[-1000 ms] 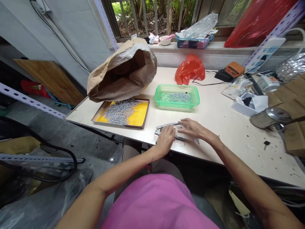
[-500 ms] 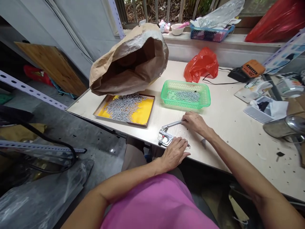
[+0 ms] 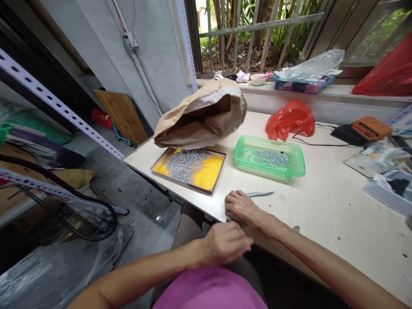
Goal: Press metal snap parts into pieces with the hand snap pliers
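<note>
Steadying the grey tool (image 3: 260, 194) against the worktop (image 3: 322, 197), near its front edge, should help; the right hand (image 3: 243, 208) curls over it, grip hidden; the left hand (image 3: 223, 243), blurred, bends partly, contents unclear.

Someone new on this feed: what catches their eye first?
Probably the big brown paper bag, its mouth gaping just behind a yellow-lined tray of small metal pieces. Next, the bright green basket right of the tray, with a crumpled red bag behind it. Nearer, the right hand partly hides a grey tool.
</note>
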